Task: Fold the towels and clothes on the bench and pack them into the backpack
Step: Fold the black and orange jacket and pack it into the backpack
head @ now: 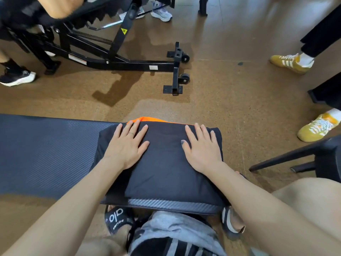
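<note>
Both hands lie flat, fingers straight, left hand (127, 145) and right hand (200, 146) spread apart atop the folded black garment (166, 163), which runs crosswise on the surface (46, 154) directly under them, equally near both.

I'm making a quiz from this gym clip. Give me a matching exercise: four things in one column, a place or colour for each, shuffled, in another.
1. left hand
2. orange cloth
3. yellow sneakers
4. weight bench frame

A. black, on the floor beyond
B. flat on the black folded garment
C. right edge of view
D. peeking out at the garment's far edge

Pairs: 1-B, 2-D, 3-C, 4-A
</note>
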The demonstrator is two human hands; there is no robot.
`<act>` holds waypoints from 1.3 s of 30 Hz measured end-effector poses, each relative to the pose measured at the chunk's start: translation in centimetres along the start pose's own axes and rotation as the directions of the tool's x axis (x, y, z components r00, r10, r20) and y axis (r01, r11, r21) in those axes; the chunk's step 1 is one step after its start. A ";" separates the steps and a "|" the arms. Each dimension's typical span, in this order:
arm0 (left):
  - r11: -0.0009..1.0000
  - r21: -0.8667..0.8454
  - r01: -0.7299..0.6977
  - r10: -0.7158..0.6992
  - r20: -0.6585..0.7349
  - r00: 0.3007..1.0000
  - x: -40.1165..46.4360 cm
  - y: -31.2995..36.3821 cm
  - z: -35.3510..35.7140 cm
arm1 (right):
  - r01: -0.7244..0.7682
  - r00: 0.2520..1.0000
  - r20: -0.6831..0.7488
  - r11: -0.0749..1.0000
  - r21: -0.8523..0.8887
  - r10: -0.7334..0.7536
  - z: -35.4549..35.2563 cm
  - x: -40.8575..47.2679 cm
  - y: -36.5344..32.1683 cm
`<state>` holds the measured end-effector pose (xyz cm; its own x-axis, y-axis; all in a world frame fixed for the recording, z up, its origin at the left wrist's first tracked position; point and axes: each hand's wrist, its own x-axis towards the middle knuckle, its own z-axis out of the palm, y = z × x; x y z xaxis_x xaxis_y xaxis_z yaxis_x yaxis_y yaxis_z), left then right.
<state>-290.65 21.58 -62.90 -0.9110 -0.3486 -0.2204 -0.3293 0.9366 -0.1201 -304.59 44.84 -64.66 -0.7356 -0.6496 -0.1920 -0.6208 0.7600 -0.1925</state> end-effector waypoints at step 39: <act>0.943 -0.006 -0.331 0.326 -0.167 0.931 -18.1 17.4 1.7 | -0.574 0.757 0.645 -0.366 0.732 0.103 -1.0 -22.9 2.7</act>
<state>-279.44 44.13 -62.66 -0.9965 -0.0131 -0.0826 -0.0104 0.9994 -0.0341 -289.68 61.77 -59.85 -0.4459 -0.4277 -0.7863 0.8483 0.0783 -0.5237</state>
